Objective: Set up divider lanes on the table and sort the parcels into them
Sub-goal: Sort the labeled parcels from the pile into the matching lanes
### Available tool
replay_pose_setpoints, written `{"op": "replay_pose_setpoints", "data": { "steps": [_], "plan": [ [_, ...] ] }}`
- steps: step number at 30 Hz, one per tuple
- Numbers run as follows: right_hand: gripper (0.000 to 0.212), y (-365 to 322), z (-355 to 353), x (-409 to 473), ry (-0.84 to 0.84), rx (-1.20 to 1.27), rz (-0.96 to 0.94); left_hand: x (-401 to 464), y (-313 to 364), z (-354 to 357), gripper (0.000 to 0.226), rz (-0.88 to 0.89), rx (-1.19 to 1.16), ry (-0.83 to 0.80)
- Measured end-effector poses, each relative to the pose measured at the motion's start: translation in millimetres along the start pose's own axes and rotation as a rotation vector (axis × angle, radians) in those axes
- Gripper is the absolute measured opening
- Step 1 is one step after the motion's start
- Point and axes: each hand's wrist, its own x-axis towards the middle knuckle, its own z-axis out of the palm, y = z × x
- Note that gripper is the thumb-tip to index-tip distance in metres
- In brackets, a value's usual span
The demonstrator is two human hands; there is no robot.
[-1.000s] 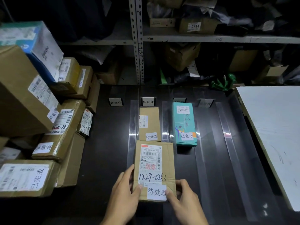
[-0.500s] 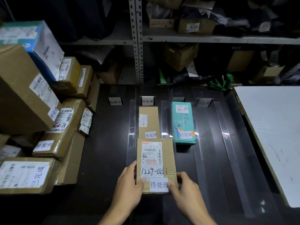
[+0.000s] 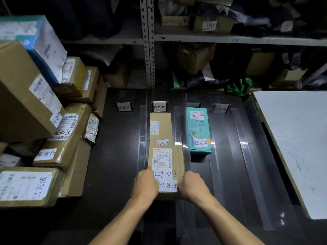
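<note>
Left hand (image 3: 145,185) and right hand (image 3: 191,186): gripping the near corners of the brown parcel (image 3: 166,171), one on each side, fingers curled over its near edge, hands apart by the parcel's width. Parcel lying flat on the dark table (image 3: 113,167), its near end between the hands, its far end touching a second brown parcel (image 3: 161,129) in the same lane. Both lying between clear divider strips (image 3: 142,138), under the lane sign (image 3: 159,106) reading 待处理. Teal parcel (image 3: 199,129) resting in the next lane to the right. Stacked cartons (image 3: 35,121) standing left of the table. White board (image 3: 297,142) lying at right. Metal shelving (image 3: 194,38) standing beyond, holding more boxes.
</note>
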Motion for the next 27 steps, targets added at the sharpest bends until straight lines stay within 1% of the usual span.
{"op": "replay_pose_setpoints", "data": {
  "steps": [4, 7, 13, 19, 21, 23, 25, 27],
  "plan": [
    [0.03, -7, 4, 4, -0.064, 0.005, 0.019, -1, 9, 3, 0.028, -0.036, 0.053, -0.065],
    [0.029, -9, 7, 7, -0.104, 0.015, 0.021, -2, 15, 7, 0.034, -0.076, 0.049, -0.115],
    [0.028, -7, 12, 12, -0.157, 0.041, 0.019, -1, 15, 19, 0.046, -0.1, -0.112, -0.161],
    [0.027, -4, 15, 11, -0.178, 0.04, 0.001, -6, 9, 28, 0.052, -0.094, -0.185, -0.186],
    [0.026, -5, 11, 7, -0.146, 0.061, -0.028, -9, 7, 27, 0.053, -0.056, -0.224, -0.159],
    [0.024, -7, 5, 2, -0.086, 0.085, -0.096, -15, 7, 22, 0.05, 0.006, -0.309, -0.096],
    [0.028, -11, -2, -2, -0.007, 0.115, -0.214, -22, 8, 11, 0.044, 0.084, -0.393, 0.018],
    [0.04, -20, -10, -8, 0.062, 0.174, -0.328, -32, 9, -5, 0.038, 0.133, -0.484, 0.155]
  ]
}}
